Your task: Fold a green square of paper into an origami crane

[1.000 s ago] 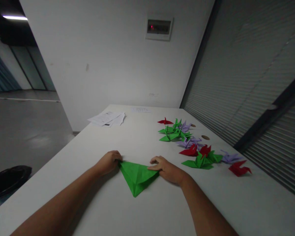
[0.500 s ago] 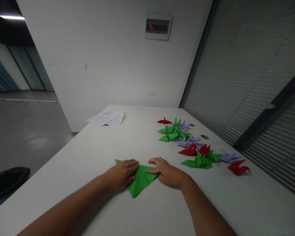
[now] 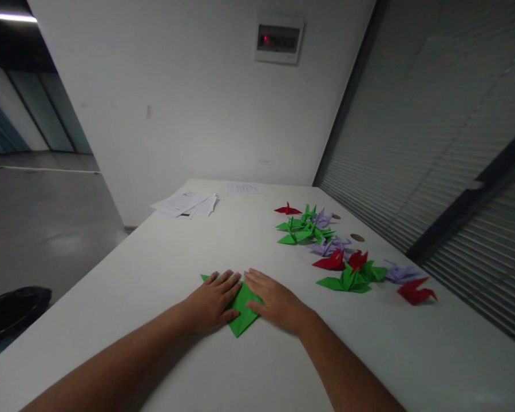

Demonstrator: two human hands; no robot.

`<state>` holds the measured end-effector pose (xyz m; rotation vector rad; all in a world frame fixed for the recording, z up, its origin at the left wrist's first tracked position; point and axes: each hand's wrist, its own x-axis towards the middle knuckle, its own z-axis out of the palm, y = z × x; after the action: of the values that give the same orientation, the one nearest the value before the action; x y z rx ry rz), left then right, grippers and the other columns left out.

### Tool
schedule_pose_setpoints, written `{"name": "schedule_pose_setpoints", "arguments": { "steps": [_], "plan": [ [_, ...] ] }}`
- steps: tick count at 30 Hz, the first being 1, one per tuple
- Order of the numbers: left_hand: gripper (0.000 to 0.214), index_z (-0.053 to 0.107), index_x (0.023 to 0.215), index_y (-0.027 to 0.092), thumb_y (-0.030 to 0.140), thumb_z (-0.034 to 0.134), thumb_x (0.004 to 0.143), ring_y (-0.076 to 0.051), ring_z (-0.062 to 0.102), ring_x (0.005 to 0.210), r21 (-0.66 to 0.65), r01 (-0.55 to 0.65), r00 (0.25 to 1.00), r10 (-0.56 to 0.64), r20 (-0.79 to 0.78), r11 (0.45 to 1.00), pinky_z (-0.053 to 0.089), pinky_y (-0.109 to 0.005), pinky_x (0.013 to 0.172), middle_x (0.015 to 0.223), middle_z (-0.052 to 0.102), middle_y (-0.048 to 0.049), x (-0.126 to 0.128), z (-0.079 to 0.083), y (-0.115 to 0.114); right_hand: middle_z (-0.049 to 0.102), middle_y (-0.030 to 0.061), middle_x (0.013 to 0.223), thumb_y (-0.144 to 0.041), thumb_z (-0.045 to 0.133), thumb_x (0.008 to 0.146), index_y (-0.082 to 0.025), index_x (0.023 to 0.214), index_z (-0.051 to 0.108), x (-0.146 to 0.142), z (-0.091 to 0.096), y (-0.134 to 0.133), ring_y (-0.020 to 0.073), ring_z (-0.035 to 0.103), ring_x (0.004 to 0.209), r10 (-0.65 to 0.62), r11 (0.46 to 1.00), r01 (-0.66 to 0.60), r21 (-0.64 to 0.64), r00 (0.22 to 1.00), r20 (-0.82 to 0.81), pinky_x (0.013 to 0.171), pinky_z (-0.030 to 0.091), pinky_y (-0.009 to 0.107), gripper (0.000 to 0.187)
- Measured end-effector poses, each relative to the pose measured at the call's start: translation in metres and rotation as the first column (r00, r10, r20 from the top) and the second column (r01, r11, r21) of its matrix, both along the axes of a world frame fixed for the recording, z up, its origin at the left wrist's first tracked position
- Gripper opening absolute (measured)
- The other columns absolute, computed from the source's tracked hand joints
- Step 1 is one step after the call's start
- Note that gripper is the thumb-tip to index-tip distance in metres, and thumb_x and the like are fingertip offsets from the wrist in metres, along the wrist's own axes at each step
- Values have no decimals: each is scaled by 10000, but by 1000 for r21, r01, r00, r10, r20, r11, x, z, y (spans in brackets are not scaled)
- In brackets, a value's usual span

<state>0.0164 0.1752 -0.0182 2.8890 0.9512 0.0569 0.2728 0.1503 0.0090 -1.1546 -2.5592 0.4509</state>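
Observation:
A folded sheet of green origami paper [image 3: 242, 312] lies flat on the white table [image 3: 189, 366] in front of me. My left hand [image 3: 217, 298] rests on its left part, palm down with the fingers spread. On the right side, my right hand [image 3: 274, 298] lies flat over the paper's edge, fingers stretched out and thumb apart. A green corner sticks out beyond my left fingers, and a point faces me between the two thumbs. Both hands cover much of the sheet, so its full outline is hidden.
Several folded paper cranes stand along the right: green ones [image 3: 352, 279], purple ones [image 3: 401, 273] and red ones [image 3: 416, 292]. Printed sheets [image 3: 184, 203] lie at the far left of the table. A black-lined bin [image 3: 15, 312] stands on the floor at left. Window blinds [image 3: 412, 200] border the right.
My right hand has moved left over the paper, flattening its fingers, and the paper's right part is now folded in or covered. My left hand's fingers have spread slightly.

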Motion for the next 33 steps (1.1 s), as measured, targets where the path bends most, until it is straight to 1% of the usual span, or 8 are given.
{"name": "schedule_pose_setpoints", "arguments": {
  "steps": [3, 6, 11, 16, 20, 23, 27, 33],
  "plan": [
    [761, 275, 1652, 164, 521, 518, 1025, -448, 234, 1568, 27, -30, 999, 30, -10, 999, 258, -704, 1211, 1706, 257, -206, 0, 0, -1, 312, 222, 1684, -498, 677, 965, -64, 1608, 370, -18, -6, -6, 326, 266, 1584, 36, 999, -37, 5, 995, 96, 1309, 243, 488, 834],
    [759, 271, 1652, 152, 516, 505, 1029, -453, 231, 1567, 25, -51, 999, 52, -13, 998, 244, -710, 1209, 1706, 249, -217, -1, 0, -1, 233, 242, 1704, -563, 697, 935, -59, 1635, 301, -26, -15, -9, 343, 201, 1601, 36, 999, -35, -10, 992, 124, 1315, 216, 494, 949],
    [795, 243, 1664, 163, 610, 435, 1035, -434, 243, 1569, 23, -68, 997, 67, 33, 997, 235, -674, 1224, 1704, 250, -225, -6, -6, 3, 207, 238, 1712, -606, 628, 965, -98, 1662, 231, -24, -21, -9, 343, 171, 1607, 24, 999, -19, -41, 994, 111, 1316, 189, 525, 949],
    [817, 286, 1651, 164, 680, 383, 1025, -422, 237, 1575, 20, -126, 992, 126, 13, 992, 233, -655, 1229, 1706, 252, -215, -13, -8, 7, 180, 261, 1711, -592, 602, 985, -40, 1642, 260, -17, -7, -11, 346, 133, 1614, -1, 992, 22, -125, 986, 165, 1317, 171, 523, 925],
    [849, 269, 1653, 146, 714, 317, 1024, -405, 206, 1588, -8, -164, 986, 164, -26, 986, 220, -645, 1240, 1717, 209, -211, -19, -3, 9, 153, 245, 1721, -577, 631, 971, -52, 1648, 248, -7, 1, -11, 337, 117, 1617, -14, 984, 49, -171, 981, 196, 1320, 157, 503, 938],
    [862, 268, 1653, 143, 729, 292, 1021, -402, 192, 1592, -16, -185, 982, 184, -50, 983, 217, -641, 1243, 1722, 183, -210, -22, -1, 11, 125, 235, 1725, -584, 613, 976, -64, 1655, 229, 3, 0, -8, 330, 101, 1619, -11, 982, 49, -180, 978, 206, 1318, 154, 509, 937],
    [873, 283, 1652, 157, 749, 302, 1011, -405, 203, 1589, -11, -203, 978, 203, -38, 979, 233, -642, 1237, 1715, 203, -218, -28, -2, 15, 118, 231, 1723, -583, 623, 964, -76, 1659, 222, 15, -4, -5, 335, 101, 1618, -22, 983, 57, -177, 981, 192, 1313, 162, 520, 950],
    [915, 263, 1659, 143, 776, 270, 1000, -400, 185, 1594, -27, -208, 977, 206, -57, 978, 234, -645, 1233, 1711, 188, -228, -38, -6, 21, 94, 241, 1722, -586, 615, 959, -40, 1654, 211, 25, -7, -1, 340, 85, 1619, -27, 980, 69, -187, 975, 219, 1316, 142, 518, 972]
  ]
}}
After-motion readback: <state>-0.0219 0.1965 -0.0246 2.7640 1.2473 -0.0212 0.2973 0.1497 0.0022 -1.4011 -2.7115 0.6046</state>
